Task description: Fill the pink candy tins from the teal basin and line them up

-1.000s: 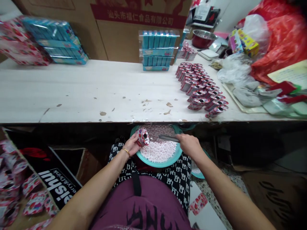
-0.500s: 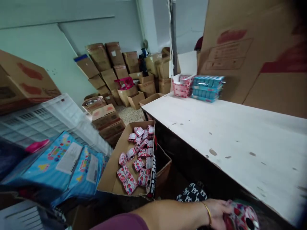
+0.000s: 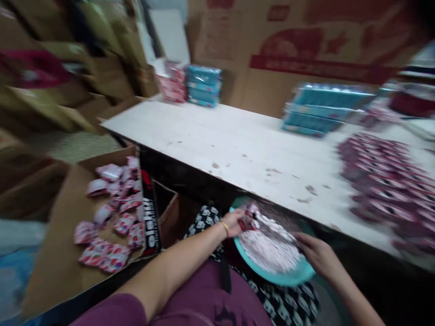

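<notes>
My left hand (image 3: 234,222), with a gold bangle at the wrist, is closed on a small red-and-pink printed packet (image 3: 249,218) over the left side of a turquoise basin (image 3: 258,268). Many small whitish-pink pieces (image 3: 268,249) lie in the basin, blurred. My right hand (image 3: 316,253) is at the basin's right side, its fingers pinched together; what they hold, if anything, is too smeared to name. The basin rests on my lap, on black-and-white patterned cloth (image 3: 288,301). To my left, an open cardboard box (image 3: 54,267) holds several similar printed packets (image 3: 115,222).
A white table (image 3: 238,136) runs across in front, its near edge above the basin. Teal wrapped packs (image 3: 322,108), a pink printed box (image 3: 171,83) and stacked pink-and-black pieces (image 3: 390,185) stand on it. A large cardboard sheet (image 3: 238,59) rises behind. Cardboard boxes (image 3: 98,108) fill the back left.
The view has swung right and down, bringing the basin, my right hand and the stacked pink pieces into sight. My left hand still holds the printed packet, now over the basin.
</notes>
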`<control>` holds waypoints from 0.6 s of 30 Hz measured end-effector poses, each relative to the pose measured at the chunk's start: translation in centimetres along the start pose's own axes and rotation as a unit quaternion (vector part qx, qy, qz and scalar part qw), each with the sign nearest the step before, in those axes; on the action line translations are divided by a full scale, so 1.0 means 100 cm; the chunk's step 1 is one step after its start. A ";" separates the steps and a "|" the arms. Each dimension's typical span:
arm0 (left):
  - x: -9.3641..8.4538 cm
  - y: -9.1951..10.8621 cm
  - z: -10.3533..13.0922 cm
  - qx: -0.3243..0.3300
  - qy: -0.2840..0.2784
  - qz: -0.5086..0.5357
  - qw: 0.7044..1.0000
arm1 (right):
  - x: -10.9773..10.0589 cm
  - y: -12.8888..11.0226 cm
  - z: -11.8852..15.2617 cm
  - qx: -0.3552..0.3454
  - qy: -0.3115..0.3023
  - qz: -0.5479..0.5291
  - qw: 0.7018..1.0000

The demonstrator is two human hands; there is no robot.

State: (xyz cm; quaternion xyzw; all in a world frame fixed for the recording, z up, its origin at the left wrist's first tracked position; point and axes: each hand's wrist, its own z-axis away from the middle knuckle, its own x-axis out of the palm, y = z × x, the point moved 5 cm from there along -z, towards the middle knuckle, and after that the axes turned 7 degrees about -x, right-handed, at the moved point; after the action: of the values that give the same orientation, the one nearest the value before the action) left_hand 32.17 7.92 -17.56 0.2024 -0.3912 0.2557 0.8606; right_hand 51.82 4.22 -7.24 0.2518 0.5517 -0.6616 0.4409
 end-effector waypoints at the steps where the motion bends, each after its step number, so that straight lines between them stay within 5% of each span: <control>1: 0.003 0.001 0.000 -0.004 0.006 0.000 1.000 | -0.009 0.002 0.007 0.009 -0.022 0.002 1.000; 7: 0.015 -0.014 -0.004 -0.032 0.010 -0.044 0.998 | -0.036 -0.026 0.004 0.082 -0.091 0.161 0.979; 13: 0.018 -0.020 -0.015 -0.006 0.003 -0.070 0.998 | -0.046 -0.066 0.004 0.074 -0.126 0.294 0.944; 18: 0.013 -0.018 -0.020 -0.039 0.032 -0.036 0.998 | -0.056 -0.052 0.020 0.101 -0.106 0.297 0.944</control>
State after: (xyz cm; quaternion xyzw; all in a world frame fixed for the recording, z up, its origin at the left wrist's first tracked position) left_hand 35.17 7.95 -18.06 0.1741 -0.3655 0.2156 0.8886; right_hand 50.37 4.00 0.48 0.3756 0.3326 -0.5756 0.6458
